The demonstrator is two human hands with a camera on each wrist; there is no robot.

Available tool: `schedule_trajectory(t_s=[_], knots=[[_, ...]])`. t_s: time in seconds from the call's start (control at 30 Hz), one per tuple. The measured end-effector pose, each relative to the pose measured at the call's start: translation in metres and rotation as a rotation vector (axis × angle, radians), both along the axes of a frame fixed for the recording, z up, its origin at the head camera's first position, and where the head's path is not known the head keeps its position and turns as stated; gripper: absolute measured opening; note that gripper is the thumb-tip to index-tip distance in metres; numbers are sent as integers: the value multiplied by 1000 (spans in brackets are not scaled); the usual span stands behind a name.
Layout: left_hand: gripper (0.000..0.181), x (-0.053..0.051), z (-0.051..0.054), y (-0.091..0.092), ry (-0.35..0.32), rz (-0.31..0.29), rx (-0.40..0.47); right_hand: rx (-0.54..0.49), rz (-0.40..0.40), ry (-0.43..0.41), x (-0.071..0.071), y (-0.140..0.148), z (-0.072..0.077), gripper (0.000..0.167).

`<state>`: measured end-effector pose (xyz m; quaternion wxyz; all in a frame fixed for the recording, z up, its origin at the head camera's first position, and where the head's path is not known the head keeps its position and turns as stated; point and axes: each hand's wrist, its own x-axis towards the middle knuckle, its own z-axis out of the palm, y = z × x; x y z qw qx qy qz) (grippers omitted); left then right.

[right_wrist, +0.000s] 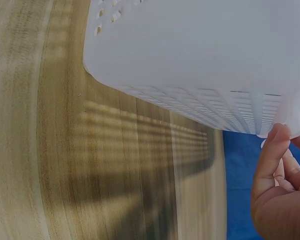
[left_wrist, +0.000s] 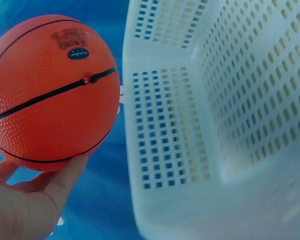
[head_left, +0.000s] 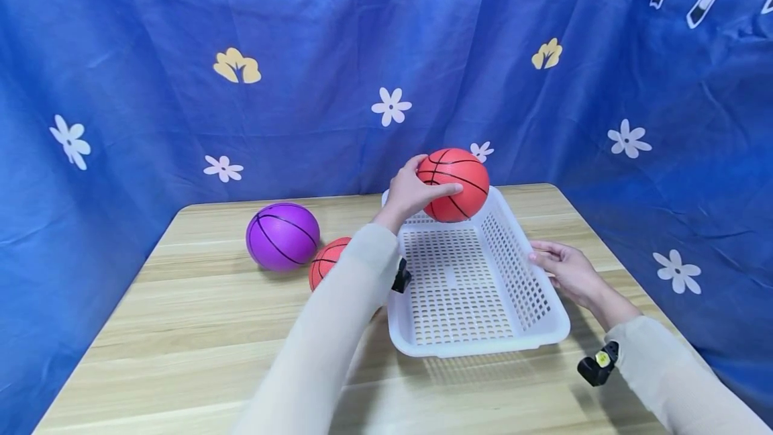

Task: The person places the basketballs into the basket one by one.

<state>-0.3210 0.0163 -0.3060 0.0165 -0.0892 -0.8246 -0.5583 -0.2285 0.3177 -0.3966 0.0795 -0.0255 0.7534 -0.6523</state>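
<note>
My left hand [head_left: 410,191] grips a red toy basketball [head_left: 465,168] with black lines, thumb across its near side. The ball is over the far end of a white perforated plastic basket [head_left: 477,346]. In the left wrist view, a printed label and a small valve show on the held ball [left_wrist: 45,115], beside the basket wall [left_wrist: 165,215]. At the basket's right side, my right hand [head_left: 568,272] pinches the rim between thumb and fingers. The right wrist view shows this hand [right_wrist: 285,195] at the basket's edge, some fingers partly hidden.
A purple ball [head_left: 282,237] lies on the wooden table [head_left: 199,327], left of the basket. Next to it sits another red ball [head_left: 326,262], partly hidden behind my left forearm. Blue patterned cloth [head_left: 302,99] hangs behind and along both sides of the table.
</note>
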Motion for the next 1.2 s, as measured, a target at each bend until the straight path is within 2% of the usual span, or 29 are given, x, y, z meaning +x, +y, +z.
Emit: schedule_trajectory(t_s=[0.23,0.43,0.63,0.8,1.07,1.2], knots=[[93,-2,-22,17,-45,1,30,13,-8,-1,-1,2,0,57],[94,-1,-40,26,-68,26,-5,19,11,3,-4,2,-2,57],[88,-1,-53,33,-41,-5,-28,14,16,7,-5,1,-2,56],[87,-1,-65,40,-50,-31,-56,9,19,6,-4,2,-3,55],[89,0,-68,46,-98,-78,-163,2,20,7,-4,3,-3,55],[90,0,-69,46,-121,-83,-177,9,12,4,-4,3,-3,55]])
